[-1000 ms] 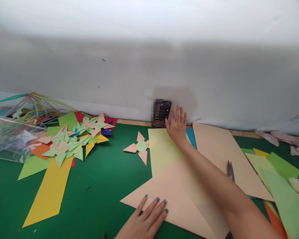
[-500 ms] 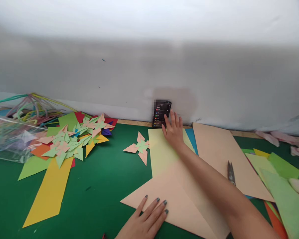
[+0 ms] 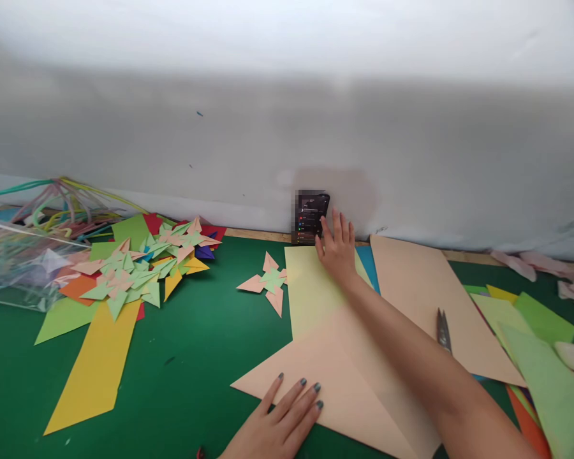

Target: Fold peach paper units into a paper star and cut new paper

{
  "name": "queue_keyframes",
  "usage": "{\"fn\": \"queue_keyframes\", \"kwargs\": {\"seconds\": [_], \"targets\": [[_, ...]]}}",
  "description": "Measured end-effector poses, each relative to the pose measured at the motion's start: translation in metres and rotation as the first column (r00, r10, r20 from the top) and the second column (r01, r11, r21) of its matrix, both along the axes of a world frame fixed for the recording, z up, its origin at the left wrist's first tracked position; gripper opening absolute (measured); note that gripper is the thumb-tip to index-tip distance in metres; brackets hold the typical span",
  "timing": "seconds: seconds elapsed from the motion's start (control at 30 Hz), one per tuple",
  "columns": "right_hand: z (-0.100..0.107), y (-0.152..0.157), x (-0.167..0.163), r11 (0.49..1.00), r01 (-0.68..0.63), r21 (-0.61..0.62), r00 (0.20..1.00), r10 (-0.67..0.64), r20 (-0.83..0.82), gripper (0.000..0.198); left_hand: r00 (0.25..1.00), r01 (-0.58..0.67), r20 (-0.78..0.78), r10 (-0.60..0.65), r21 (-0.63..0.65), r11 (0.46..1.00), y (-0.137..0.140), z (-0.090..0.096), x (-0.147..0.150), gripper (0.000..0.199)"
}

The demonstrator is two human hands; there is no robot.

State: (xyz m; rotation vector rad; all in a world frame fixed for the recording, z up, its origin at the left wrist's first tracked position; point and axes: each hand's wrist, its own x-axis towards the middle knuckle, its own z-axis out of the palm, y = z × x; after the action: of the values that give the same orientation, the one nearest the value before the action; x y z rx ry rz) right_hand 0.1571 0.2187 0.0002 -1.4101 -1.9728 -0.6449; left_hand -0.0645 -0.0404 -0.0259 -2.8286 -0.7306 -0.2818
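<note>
Resting palm down on a peach sheet (image 3: 344,376), the left hand (image 3: 280,417) is left flat and spread, with nothing grasped by it. The sheet is laid on the near part of the green table (image 3: 196,357), its pointed corner directed to the left; a pale yellow sheet (image 3: 310,280) is seen just beyond. The right hand (image 3: 337,258) is held unclenched, nothing gripped, its fingertips brought to the side of a phone (image 3: 310,220) that is propped against the wall (image 3: 210,146); whether the screen is touched cannot be told. Scissors (image 3: 442,331), partly hidden by the right forearm, are placed on a second peach sheet (image 3: 406,274). A folded paper star (image 3: 272,280) is set beside the yellow sheet.
</note>
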Motion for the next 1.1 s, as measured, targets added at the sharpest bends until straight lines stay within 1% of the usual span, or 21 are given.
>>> {"fn": "queue_keyframes", "kwargs": {"seconds": [0.43, 0.57, 0.77, 0.93, 1.1], "targets": [[0.000, 0.001, -0.001, 1.000, 0.006, 0.000, 1.000, -0.006, 0.002, 0.053, 1.000, 0.005, 0.006, -0.005, 0.008, 1.000, 0.000, -0.001, 0.000, 0.049], [-0.001, -0.001, 0.000, 1.000, -0.018, -0.013, 1.000, 0.018, -0.001, 0.054, 1.000, 0.003, 0.003, -0.003, 0.014, 1.000, 0.000, -0.001, 0.000, 0.048], [-0.007, -0.009, 0.008, 0.997, -0.076, -0.016, 0.994, 0.076, 0.072, 0.048, 1.000, 0.001, 0.011, -0.001, 0.022, 1.000, 0.000, 0.000, 0.001, 0.048], [-0.009, -0.007, 0.008, 0.998, -0.068, -0.019, 0.996, 0.069, 0.062, 0.047, 0.999, 0.016, 0.036, -0.018, 0.064, 0.998, 0.003, 0.002, 0.001, 0.050], [-0.008, -0.006, 0.005, 0.998, -0.062, -0.032, 0.997, 0.063, 0.039, 0.047, 1.000, 0.009, 0.025, -0.010, 0.064, 0.998, 0.003, 0.002, 0.000, 0.050]]}}
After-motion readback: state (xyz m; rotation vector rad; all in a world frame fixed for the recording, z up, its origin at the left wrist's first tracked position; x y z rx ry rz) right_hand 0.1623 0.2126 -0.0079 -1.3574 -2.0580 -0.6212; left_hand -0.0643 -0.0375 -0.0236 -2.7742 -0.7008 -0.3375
